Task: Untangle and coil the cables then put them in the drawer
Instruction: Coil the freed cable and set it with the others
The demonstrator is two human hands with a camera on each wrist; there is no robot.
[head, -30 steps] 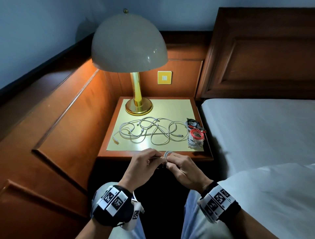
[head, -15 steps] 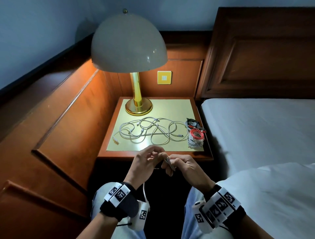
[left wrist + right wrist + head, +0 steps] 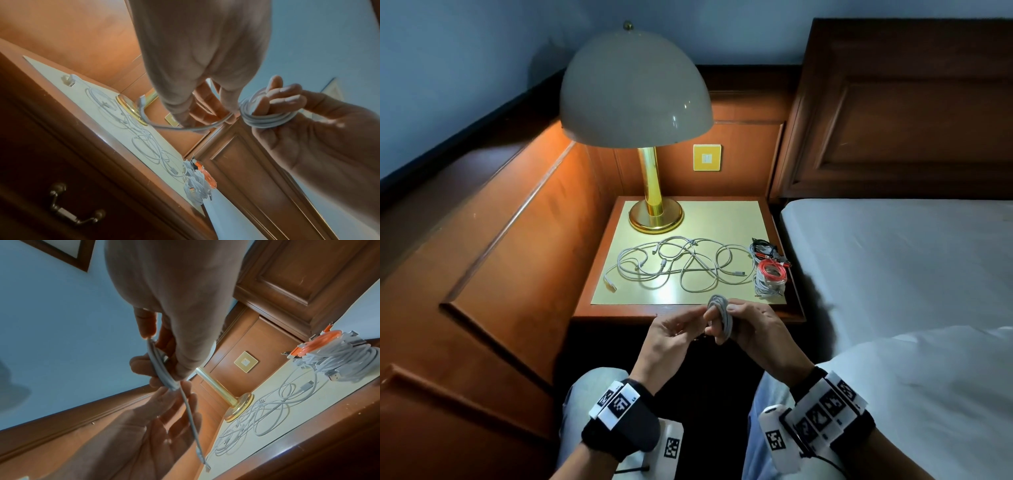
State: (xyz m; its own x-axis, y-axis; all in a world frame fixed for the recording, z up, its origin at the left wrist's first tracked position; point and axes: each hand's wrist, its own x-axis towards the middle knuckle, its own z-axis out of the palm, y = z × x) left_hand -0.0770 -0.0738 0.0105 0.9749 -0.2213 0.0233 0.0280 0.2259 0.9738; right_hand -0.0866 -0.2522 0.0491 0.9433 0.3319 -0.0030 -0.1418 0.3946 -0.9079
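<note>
A person seated beside a bed [image 3: 893,260] works a grey cable coil [image 3: 720,313] in both hands, just in front of the near edge of a wooden bedside table [image 3: 619,310]. The right hand [image 3: 753,330] has its grip closed on the coil, whose loops are wound around its fingers [image 3: 287,97], as the left wrist view shows. The left hand [image 3: 671,334] pinches the cable's loose tail [image 3: 190,415] close to the coil; the tail hangs down past the left palm and ends in a connector [image 3: 207,468].

On the table's pale top, a tangle of light grey cables [image 3: 678,265] lies spread across the middle, near the round brass base of a lamp [image 3: 635,89] standing at the far side. At the right edge of the table sits a pile of coiled cables [image 3: 768,274], with a red one on top of grey ones and a dark one at the far end; how many coils the pile holds is hard to tell from these views.

Below the tabletop, the left wrist view shows a dark drawer front with a metal handle [image 3: 76,209]; the drawer appears to be closed. A yellow wall switch [image 3: 707,157] sits on the wooden panel behind the lamp.
</note>
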